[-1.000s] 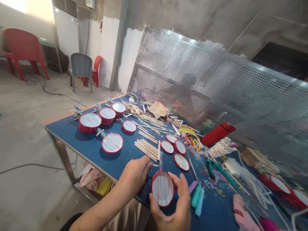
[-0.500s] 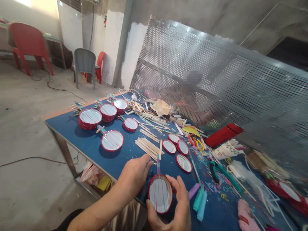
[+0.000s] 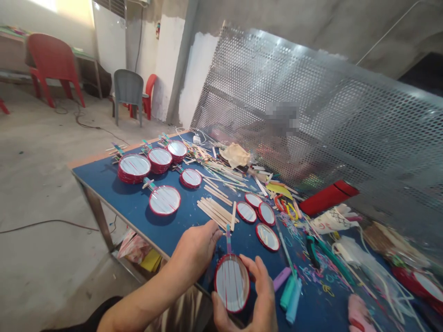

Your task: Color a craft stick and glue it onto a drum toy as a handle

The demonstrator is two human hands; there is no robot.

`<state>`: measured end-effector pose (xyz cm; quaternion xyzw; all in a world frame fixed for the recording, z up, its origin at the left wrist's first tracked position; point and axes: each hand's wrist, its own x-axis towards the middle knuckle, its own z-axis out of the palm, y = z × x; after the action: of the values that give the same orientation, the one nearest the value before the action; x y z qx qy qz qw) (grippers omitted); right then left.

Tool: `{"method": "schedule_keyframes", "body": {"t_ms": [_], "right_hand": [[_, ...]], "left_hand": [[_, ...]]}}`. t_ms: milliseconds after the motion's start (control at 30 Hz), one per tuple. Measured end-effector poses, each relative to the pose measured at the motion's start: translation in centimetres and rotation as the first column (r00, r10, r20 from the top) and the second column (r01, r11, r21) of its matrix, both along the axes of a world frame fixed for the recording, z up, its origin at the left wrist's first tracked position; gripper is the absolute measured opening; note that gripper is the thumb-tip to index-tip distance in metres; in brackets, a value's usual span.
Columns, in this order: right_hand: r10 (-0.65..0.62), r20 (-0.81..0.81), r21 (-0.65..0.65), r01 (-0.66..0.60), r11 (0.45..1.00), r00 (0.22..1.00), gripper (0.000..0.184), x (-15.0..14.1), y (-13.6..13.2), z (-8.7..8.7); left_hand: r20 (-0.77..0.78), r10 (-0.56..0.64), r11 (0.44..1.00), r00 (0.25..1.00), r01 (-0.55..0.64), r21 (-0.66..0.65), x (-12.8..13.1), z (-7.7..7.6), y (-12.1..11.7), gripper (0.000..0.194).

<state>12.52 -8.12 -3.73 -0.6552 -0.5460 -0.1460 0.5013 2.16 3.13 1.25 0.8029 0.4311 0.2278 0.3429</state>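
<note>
My right hand [image 3: 261, 293] grips a small toy banjo by its rim, thumb on one side and fingers on the other. The banjo [image 3: 231, 282] has a round pale face, a red rim, thin red strings and a painted stick neck pointing away from me. Beside the neck, my left hand [image 3: 199, 246] is closed in a pinch; a tiny pale tip shows at its fingertips, too small to name. Just beyond lie plain craft sticks [image 3: 216, 212]. Several red-rimmed discs [image 3: 267, 237] rest to the right of them.
Finished-looking banjos [image 3: 134, 167] stand stacked on the left of the blue table [image 3: 194, 210]. Markers [image 3: 293, 297], green-handled pliers [image 3: 332, 260], loose rubber bands and a red flask [image 3: 328, 197] lie on the right. Behind the table rises a perforated metal panel [image 3: 242, 87].
The view has turned slightly left, so the table's things sit a little further right in it. Both hands keep nearly the same pose around the banjo.
</note>
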Motion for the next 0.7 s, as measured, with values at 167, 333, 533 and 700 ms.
{"method": "schedule_keyframes", "body": {"t_ms": [167,333,533,700], "right_hand": [[0.006,0.004,-0.013,-0.006,1.0,1.0,0.079,0.02,-0.06,0.03],[0.006,0.041,0.005,-0.006,1.0,0.999,0.078,0.17,-0.01,0.16],[0.022,0.058,0.028,-0.023,0.999,0.998,0.077,0.25,0.08,0.2],[0.022,0.07,0.019,-0.024,1.0,0.997,0.076,0.18,0.18,0.35]], "left_hand": [[-0.028,0.011,1.0,1.0,-0.011,0.005,0.0,-0.09,0.0,0.02],[-0.024,0.008,1.0,1.0,-0.008,0.015,0.01,-0.27,0.03,0.02],[-0.001,0.013,1.0,1.0,-0.013,0.001,-0.08,-0.07,-0.08,0.021],[-0.014,0.008,1.0,1.0,-0.009,-0.021,-0.1,0.1,-0.08,0.021]]}}
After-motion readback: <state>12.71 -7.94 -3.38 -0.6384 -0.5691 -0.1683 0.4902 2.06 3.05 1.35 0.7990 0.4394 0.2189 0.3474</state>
